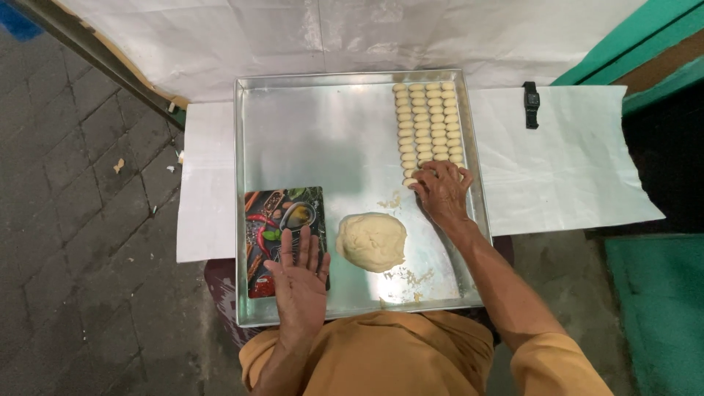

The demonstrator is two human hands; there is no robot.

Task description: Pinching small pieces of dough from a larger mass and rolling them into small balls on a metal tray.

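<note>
I take the lump of dough [371, 241] as my landmark; it sits on the bare floor of the metal tray [323, 139], toward the near edge. Beyond the dough and to its right, my right hand [442, 192] rests at the near end of the rows of small dough pieces [429, 125], fingers [422, 183] curled down on the last piece in the line, pinching or pressing it; I cannot tell which. To the left of the dough, my left hand [299, 282] lies flat with its fingers spread and holding nothing, palm down on the printed cutting board [282, 220] that lies inside the tray. White paper [565, 161] covers the worktop under the tray, and a black wristwatch [531, 104] lies on it well right of the dough.

I judge the risk is in the rows: my knuckles sit just beside the finished pieces, so a careless slide of the right hand could flatten or smear them. The board could also skid on the slick metal if I lean on it.
</note>
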